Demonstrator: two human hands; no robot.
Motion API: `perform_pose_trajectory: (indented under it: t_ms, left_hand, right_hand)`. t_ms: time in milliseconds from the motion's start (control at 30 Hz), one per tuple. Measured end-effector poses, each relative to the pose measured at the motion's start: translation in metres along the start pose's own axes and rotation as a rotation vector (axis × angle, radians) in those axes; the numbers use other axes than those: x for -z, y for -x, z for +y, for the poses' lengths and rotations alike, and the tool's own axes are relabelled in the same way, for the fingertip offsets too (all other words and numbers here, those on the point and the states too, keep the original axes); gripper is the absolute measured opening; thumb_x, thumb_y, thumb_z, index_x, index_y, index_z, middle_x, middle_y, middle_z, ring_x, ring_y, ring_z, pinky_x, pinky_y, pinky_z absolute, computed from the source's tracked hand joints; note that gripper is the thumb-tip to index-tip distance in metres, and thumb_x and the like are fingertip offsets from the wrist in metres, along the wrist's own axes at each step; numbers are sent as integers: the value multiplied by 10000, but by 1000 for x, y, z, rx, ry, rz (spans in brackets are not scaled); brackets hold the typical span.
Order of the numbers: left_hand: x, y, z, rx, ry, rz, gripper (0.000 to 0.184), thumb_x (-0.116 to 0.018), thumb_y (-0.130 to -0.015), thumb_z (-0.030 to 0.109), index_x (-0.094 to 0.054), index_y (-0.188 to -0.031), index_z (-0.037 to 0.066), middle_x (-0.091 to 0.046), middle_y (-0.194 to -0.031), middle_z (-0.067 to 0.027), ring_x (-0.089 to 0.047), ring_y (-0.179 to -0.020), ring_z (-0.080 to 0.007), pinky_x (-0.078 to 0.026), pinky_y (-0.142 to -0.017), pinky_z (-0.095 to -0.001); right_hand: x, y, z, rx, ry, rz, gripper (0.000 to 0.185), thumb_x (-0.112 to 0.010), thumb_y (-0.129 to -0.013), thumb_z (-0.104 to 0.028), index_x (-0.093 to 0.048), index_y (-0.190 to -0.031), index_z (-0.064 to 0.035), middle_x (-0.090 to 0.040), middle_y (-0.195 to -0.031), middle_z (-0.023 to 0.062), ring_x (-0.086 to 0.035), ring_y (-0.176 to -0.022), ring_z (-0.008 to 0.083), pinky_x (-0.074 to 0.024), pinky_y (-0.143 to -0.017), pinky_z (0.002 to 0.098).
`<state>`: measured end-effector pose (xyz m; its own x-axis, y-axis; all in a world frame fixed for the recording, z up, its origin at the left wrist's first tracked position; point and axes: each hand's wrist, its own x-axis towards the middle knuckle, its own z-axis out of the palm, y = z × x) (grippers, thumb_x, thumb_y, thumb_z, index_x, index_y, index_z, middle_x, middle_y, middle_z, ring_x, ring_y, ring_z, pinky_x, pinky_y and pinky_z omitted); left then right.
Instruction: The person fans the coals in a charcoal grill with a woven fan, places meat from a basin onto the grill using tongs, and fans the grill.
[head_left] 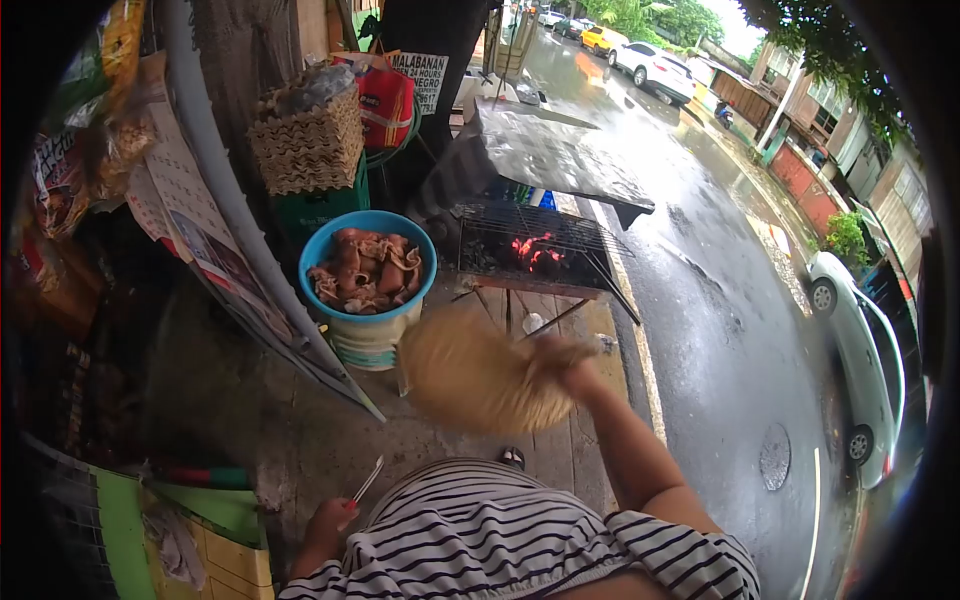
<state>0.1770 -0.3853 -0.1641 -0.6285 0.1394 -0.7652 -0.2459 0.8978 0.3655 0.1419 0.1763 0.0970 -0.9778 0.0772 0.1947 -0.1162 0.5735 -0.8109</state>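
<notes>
My right hand [560,362] is closed on a woven hand fan [470,375], which is smeared by motion in front of the grill. On the charcoal grill [540,285], coals glow red-orange under a wire grate. My left hand [328,522], low beside my striped shirt, is closed on a slim metal utensil with a red handle [367,480]; its exact kind is unclear. A blue basin [306,262] full of raw-looking meat pieces [365,270] rests on a whitish bucket [375,338], just left of the fan.
A dark metal sheet [560,150] leans over the grill's back. Stacked egg trays [305,145] sit on a green crate [320,210]. A hanging calendar [195,215] edges the left side. The wet road [700,300] runs along the right, with a parked car [850,360].
</notes>
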Motion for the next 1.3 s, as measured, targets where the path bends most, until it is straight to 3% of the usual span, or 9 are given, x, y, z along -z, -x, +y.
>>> perform_pose_trajectory:
  t_ms: [67, 200, 267, 400, 667, 867, 933, 1200, 1300]
  left_hand:
    - [8, 30, 22, 50, -57, 1, 414, -726, -807, 361, -675, -1141, 122, -707, -936, -107, -672, -843, -206, -513, -778, -349]
    - [-8, 25, 2, 12, -32, 35, 390, -726, -809, 365, -688, -1124, 138, -708, -937, -103, -671, -807, -208, -513, -738, -355]
    - [-11, 25, 2, 27, 36, 4, 391, -726, -809, 366, -687, -1125, 138, -709, -952, -101, -672, -813, -211, -513, -735, -355]
    - [-12, 3, -7, -22, 2, -81, 395, -726, -805, 370, -687, -1127, 145, -712, -944, -103, -676, -799, -219, -513, -718, -358]
    - [-18, 3, 31, -19, -22, 21, 432, -717, -795, 379, -672, -1139, 123, -692, -1039, -128, -662, -951, -282, -507, -849, -378]
    - [-55, 1, 42, -5, -32, 96, 433, -715, -792, 373, -673, -1130, 106, -692, -1036, -136, -662, -950, -284, -511, -841, -377]
    - [-60, 5, 51, 37, 7, 83, 422, -716, -793, 371, -676, -1120, 107, -693, -1033, -137, -662, -951, -283, -511, -840, -377]
    - [-99, 39, 95, 44, -13, 300, 374, -705, -792, 356, -681, -1077, 116, -689, -1011, -153, -654, -948, -334, -508, -822, -409]
    - [-111, 75, 127, 86, -41, 396, 375, -699, -790, 359, -679, -1074, 116, -685, -1016, -157, -651, -956, -336, -507, -828, -412]
  right_hand:
    - [27, -21, 38, -268, -492, 431, 309, -583, -836, -36, -585, -1144, -32, -622, -1058, 120, -577, -1048, 252, -453, -919, 390]
    - [-10, -31, 128, 200, 1303, 331, 324, -557, -830, -29, -579, -1153, -34, -600, -1109, 143, -563, -1079, 262, -437, -942, 406]
    - [-2, 2, -34, 80, 171, -300, 317, -570, -899, -119, -551, -1198, -15, -627, -1106, 108, -572, -1077, 249, -430, -951, 399]
    - [31, -2, 1, -252, -380, 395, 334, -606, -889, -96, -532, -1200, 0, -616, -1076, 131, -582, -1030, 228, -442, -937, 415]
    - [11, 37, -15, 58, 55, -101, 303, -550, -892, -106, -609, -1186, -61, -638, -1098, 88, -586, -1058, 211, -472, -893, 322]
    - [59, 19, 62, -68, 80, 979, 153, -535, -876, -78, -615, -1004, -55, -635, -852, 68, -600, -756, 201, -493, -696, 344]
    - [46, 33, 23, -51, 744, -111, 275, -588, -830, -53, -591, -1104, -74, -644, -1034, 87, -607, -950, 215, -489, -824, 353]
    - [137, 52, 66, -242, 53, 914, 215, -604, -837, -96, -583, -1039, -24, -635, -897, 101, -627, -801, 232, -504, -702, 376]
    - [81, 56, 91, 230, -217, 197, 201, -629, -840, -70, -621, -1038, -35, -666, -966, 113, -631, -907, 231, -489, -774, 354]
